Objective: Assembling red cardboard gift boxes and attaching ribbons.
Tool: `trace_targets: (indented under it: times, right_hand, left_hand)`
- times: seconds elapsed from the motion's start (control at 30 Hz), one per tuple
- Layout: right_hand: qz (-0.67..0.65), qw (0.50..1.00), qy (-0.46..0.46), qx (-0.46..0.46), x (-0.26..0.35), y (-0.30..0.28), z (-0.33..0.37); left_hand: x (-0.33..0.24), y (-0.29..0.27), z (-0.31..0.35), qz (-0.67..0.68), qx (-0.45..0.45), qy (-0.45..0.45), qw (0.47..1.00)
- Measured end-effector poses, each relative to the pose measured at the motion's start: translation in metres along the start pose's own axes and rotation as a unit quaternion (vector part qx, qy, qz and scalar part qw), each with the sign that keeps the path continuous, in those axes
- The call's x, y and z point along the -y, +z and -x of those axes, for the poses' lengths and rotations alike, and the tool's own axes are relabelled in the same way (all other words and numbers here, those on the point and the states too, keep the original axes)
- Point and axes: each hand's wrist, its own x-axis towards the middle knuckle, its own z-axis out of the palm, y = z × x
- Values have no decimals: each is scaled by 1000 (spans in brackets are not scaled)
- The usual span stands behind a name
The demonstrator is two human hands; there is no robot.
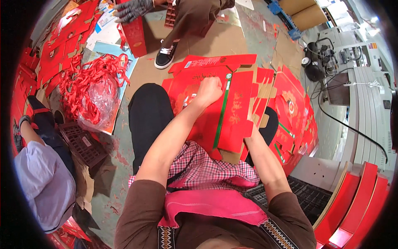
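Observation:
A flattened red carton [199,93] with a green stripe and gold print lies across my lap, on top of other flat cartons. My left hand [210,90] rests on its face, left of the stripe. Those fingers are curled into a fist, and whatever they may hold is hidden. At the right edge of the stack, my right hand [253,136] reaches beneath the cardboard. The carton's edge covers its fingers, so their grip does not show. Beyond the right edge, more flat red cartons [286,103] lean in a pile.
To the left lie a heap of red ribbons [78,87] with clear plastic and a brown plastic crate [83,143]. A co-worker's gloved hand [134,9] and a black shoe [166,54] are ahead. Another person's sleeve [43,182] is at left. A compressor [319,60] stands at right.

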Motion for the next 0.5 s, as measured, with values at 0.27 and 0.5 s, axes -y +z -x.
trace_targets:
  times: [0.27, 0.5]
  right_hand:
    - [-19, 999, 29, 17, -6, 10, 13]
    - [-34, 997, 47, 50, -5, 26, 12]
  left_hand:
    - [2, 5, 7, 6, 26, -10, 1000]
    - [4, -1, 7, -2, 38, -4, 999]
